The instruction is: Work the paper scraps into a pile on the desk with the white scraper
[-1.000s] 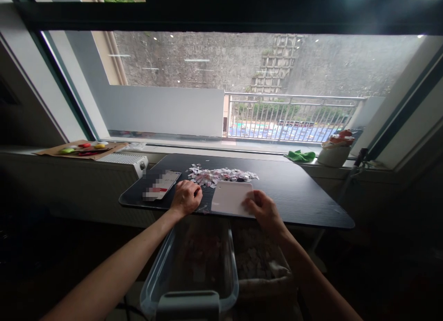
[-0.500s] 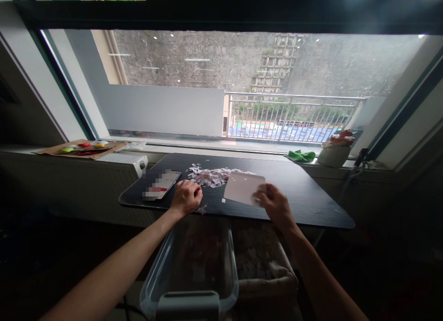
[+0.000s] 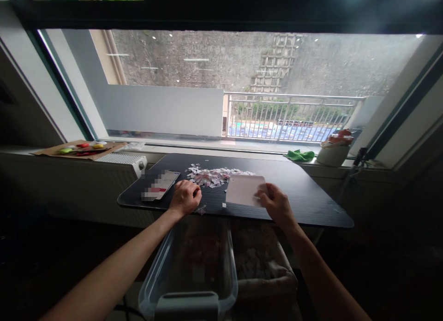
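Note:
My right hand [image 3: 277, 203] pinches the right edge of a pale, flat card [image 3: 244, 190], held above the dark table [image 3: 297, 182]. Behind the card and partly covered by it spreads a heap of small white and pinkish paper pieces [image 3: 211, 175]. My left hand [image 3: 187, 196] rests closed on the table near its front edge; the inside of its fingers is hidden. Left of it lies a phone [image 3: 168, 180], its lower part blurred out. One small white piece [image 3: 224, 205] lies apart near the front edge, below the card.
Below the table edge stand a clear plastic bin [image 3: 231, 265] and a lined box [image 3: 284, 282] holding many small pieces. A small clear plastic bag [image 3: 201, 209] lies beside my left hand. On the sill are a green cloth [image 3: 299, 155], a pale container [image 3: 332, 155] and cardboard [image 3: 51, 150] with colourful items.
The card has tilted slightly in my right hand, and fewer bits show on it. The loose white piece below it sits slightly nearer the front edge. My left hand stays in place.

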`<state>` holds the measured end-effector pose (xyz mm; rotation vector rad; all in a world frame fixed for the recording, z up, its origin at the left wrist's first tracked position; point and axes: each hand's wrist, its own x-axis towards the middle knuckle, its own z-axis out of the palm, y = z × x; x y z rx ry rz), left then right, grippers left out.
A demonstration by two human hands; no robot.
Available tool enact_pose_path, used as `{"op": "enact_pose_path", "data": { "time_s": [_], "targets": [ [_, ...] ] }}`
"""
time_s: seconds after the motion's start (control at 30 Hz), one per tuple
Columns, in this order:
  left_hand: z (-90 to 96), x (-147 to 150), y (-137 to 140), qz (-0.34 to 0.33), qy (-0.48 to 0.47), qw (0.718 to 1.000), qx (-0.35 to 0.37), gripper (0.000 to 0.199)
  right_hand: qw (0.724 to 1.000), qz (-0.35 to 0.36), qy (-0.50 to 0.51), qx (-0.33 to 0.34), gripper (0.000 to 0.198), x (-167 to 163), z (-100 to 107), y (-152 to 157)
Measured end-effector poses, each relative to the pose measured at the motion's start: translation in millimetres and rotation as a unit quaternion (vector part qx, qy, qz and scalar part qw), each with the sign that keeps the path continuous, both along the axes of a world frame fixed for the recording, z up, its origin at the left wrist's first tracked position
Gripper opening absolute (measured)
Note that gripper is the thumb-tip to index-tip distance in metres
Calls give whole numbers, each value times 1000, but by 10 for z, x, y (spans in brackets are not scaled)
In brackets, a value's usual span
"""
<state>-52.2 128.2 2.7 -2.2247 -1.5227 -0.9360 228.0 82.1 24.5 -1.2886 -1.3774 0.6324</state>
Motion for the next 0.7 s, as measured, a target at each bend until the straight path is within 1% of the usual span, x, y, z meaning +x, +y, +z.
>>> {"op": "enact_pose_path", "data": {
  "time_s": [0.07,0.13,0.27,0.37,0.43,0.53,0.7],
  "targets": [
    [1,0,-2,0,-1,1000,-1,17,1000,12,-3,-4,29,-21,-20,20],
    [2,-1,-4,0,-2,1000,-3,17,999,2,-36,-11,28,27,-14,6],
    [2,1,-7,0,-4,1000,-6,17,990,-75,-121,-27,26,286,100,-120],
    [0,0,-5,0,-2,1000,-5,17,982,-118,-148,-24,29,432,192,-199],
    [-2,-4,0,0,-1,1000,-3,16,982,-120,-143,-19,30,458,209,-204],
    [-6,-10,6,1,2,1000,-2,16,987,-103,-121,-21,30,450,168,-159],
    [-1,-8,2,5,9,1000,-7,17,994,-68,-58,-57,28,501,86,-123]
  ]
}}
